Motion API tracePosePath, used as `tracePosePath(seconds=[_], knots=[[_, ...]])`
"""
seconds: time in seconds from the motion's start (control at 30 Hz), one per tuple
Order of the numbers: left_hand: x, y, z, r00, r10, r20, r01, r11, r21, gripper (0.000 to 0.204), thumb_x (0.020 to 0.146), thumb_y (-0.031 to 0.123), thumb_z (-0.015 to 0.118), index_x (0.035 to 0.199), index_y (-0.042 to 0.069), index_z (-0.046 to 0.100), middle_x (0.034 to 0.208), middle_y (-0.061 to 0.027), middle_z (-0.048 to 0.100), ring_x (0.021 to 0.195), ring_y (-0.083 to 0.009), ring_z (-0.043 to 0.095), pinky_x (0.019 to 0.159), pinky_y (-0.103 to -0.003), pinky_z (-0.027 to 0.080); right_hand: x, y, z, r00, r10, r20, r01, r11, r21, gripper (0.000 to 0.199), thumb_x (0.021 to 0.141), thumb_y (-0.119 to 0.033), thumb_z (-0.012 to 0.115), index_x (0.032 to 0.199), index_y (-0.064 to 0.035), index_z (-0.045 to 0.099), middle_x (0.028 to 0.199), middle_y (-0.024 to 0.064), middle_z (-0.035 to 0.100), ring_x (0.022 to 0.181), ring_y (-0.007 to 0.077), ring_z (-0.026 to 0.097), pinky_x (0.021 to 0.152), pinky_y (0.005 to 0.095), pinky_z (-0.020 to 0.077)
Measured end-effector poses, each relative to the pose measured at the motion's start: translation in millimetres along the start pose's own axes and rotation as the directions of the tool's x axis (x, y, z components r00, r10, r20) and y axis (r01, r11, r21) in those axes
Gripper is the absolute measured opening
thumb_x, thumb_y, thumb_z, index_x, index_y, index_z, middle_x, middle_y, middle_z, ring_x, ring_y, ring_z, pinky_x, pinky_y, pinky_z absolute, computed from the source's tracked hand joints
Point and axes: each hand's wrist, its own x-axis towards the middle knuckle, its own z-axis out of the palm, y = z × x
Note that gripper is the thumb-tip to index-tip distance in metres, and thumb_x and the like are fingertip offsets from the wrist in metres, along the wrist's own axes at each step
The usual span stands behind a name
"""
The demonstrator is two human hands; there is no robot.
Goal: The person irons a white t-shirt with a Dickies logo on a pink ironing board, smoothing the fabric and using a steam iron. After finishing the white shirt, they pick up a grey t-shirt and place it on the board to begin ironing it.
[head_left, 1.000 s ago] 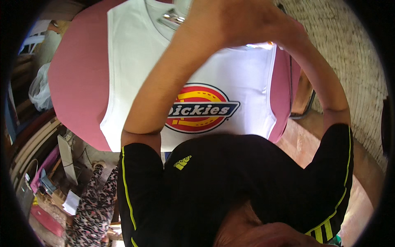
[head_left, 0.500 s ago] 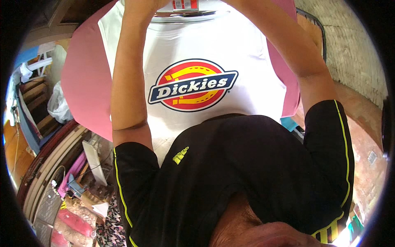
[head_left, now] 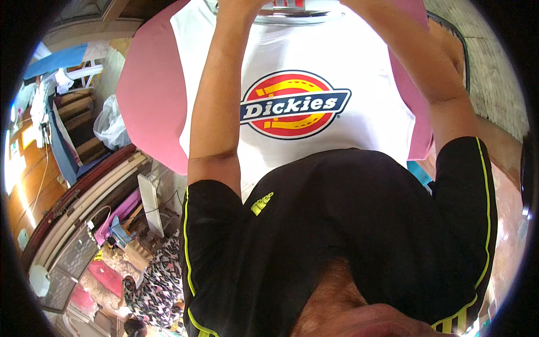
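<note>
A white shirt (head_left: 303,48) lies spread in front of me, with a red, yellow and navy printed emblem (head_left: 295,106) on it. Beneath it is a wide pink padded surface (head_left: 151,95). At the top edge, between my hands, sits a shiny metal thing (head_left: 303,17) with a red-and-white label; most of it is cut off. My left hand (head_left: 241,4) is just left of this thing and my right hand (head_left: 359,3) just right of it. The picture's edge cuts off the fingers of both hands, so their grip cannot be seen.
A dark-framed chair back (head_left: 457,45) stands at the right of the pink surface. On the left are a clear plastic bag (head_left: 112,123), stacked long boards (head_left: 95,191) and a white upright panel (head_left: 150,205). A person in patterned clothing (head_left: 160,286) is at the lower left.
The whole scene has shifted right and slightly up in the picture, showing more of the left side and the person there. My hands stay beside the metal thing at the top edge.
</note>
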Motion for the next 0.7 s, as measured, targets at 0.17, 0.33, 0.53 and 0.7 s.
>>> tracePosePath(seconds=[0.17,0.33,0.53,0.7], knots=[[0.8,0.3,1.4,0.998,-0.053,-0.039,0.053,0.999,0.003,0.043,0.095,0.037,0.051,0.086,0.000,0.070,0.084,-0.0247,0.068,0.082,-0.0426,0.067,0.074,-0.047,0.051,-0.3,-3.3,2.3,1.000,0.005,0.004,-0.005,1.000,0.002,0.044,0.090,-0.041,0.067,0.114,-0.0036,0.067,0.103,0.0158,0.070,0.094,0.0269,0.067,0.082,0.0372,0.0529],[8.8,9.5,11.1,0.989,-0.145,-0.033,0.147,0.985,0.086,0.047,0.095,0.043,0.049,0.087,0.001,0.071,0.085,-0.0250,0.068,0.085,-0.0438,0.067,0.075,-0.048,0.051,-1.0,-5.8,0.4,1.000,0.011,-0.002,-0.011,1.000,0.006,0.045,0.090,-0.041,0.067,0.114,-0.0035,0.067,0.103,0.0160,0.070,0.094,0.0270,0.067,0.082,0.0373,0.0529],[8.0,15.0,19.6,0.985,-0.173,-0.028,0.175,0.983,0.063,0.050,0.096,0.044,0.046,0.088,0.002,0.072,0.088,-0.0250,0.069,0.088,-0.0447,0.066,0.079,-0.050,0.051,-0.3,-8.5,1.6,1.000,0.004,-0.010,-0.004,1.000,0.015,0.045,0.090,-0.042,0.067,0.114,-0.0034,0.067,0.102,0.0161,0.070,0.094,0.0271,0.067,0.082,0.0374,0.0530],[14.8,16.3,29.8,0.982,-0.178,-0.058,0.183,0.978,0.101,0.049,0.096,0.043,0.045,0.088,0.003,0.072,0.089,-0.0248,0.069,0.090,-0.0447,0.066,0.080,-0.051,0.050,2.8,-9.6,3.3,1.000,0.009,-0.019,-0.008,1.000,0.030,0.045,0.090,-0.042,0.066,0.113,-0.0034,0.067,0.102,0.0162,0.070,0.094,0.0272,0.067,0.082,0.0375,0.0530]])
